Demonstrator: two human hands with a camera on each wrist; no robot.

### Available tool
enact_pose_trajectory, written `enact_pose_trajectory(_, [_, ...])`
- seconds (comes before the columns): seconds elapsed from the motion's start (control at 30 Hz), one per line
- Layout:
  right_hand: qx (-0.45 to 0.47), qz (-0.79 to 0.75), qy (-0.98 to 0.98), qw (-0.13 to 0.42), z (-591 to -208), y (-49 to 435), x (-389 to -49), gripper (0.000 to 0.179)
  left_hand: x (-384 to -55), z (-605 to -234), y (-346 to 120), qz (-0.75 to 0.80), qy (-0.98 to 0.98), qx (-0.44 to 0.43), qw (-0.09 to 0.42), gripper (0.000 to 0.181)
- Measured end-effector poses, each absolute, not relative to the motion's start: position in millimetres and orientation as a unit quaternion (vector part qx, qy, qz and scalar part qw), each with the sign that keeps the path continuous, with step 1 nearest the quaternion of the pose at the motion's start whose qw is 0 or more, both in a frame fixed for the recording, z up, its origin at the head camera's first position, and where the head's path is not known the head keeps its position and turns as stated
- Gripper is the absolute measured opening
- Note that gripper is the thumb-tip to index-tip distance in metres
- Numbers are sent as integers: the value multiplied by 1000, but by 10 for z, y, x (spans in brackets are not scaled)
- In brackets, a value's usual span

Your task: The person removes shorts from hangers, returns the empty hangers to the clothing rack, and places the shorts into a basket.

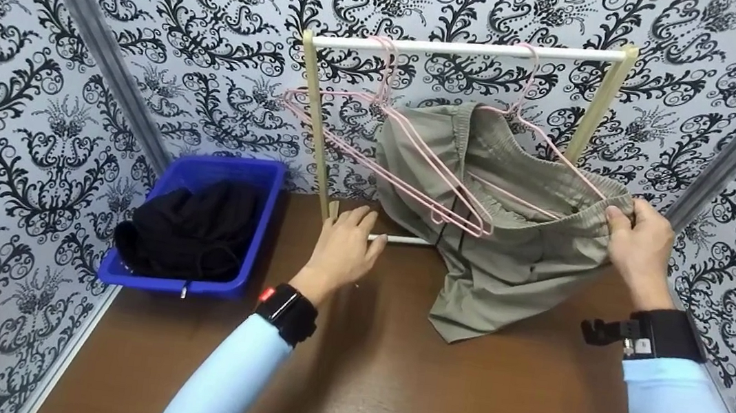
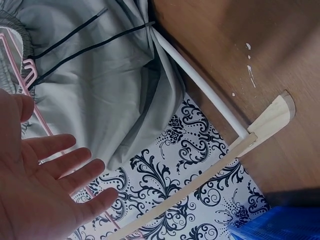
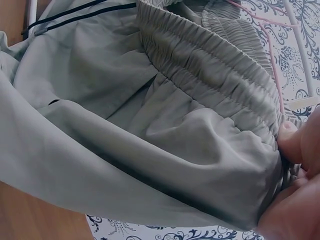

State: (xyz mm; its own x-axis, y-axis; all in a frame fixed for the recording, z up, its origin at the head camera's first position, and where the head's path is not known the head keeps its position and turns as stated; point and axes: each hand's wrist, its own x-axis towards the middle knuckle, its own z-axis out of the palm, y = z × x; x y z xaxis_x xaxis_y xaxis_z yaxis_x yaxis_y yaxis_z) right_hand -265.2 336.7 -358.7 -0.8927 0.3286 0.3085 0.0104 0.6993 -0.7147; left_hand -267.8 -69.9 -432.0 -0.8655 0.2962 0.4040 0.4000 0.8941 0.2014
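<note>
Grey-green shorts (image 1: 529,252) with an elastic waistband and black drawstrings hang over a pink hanger (image 1: 542,136) on the rack's white rail. My right hand (image 1: 641,244) pinches the waistband at its right end, thumb on the outside, beside the hanger's right corner. In the right wrist view the thumb (image 3: 290,137) presses the gathered waistband (image 3: 210,65). My left hand (image 1: 344,245) is held with its fingers extended near the rack's left post, below the empty pink hangers (image 1: 407,162). The left wrist view shows that left hand (image 2: 55,175) with spread fingers and a bare palm.
The small rack has a white top rail (image 1: 455,48), wooden posts (image 1: 313,124) and a white lower bar (image 2: 200,85). To the left, a blue basket (image 1: 261,236) holds black clothing (image 1: 192,228). Patterned walls stand close behind and on both sides of the brown table (image 1: 389,389).
</note>
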Motion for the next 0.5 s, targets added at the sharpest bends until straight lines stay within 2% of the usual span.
enact_pose_trajectory(0.5, [-119, 397, -884, 217, -3542, 3365, -2635, 30, -2676, -4330, -734, -146, -958, -178, 170, 50])
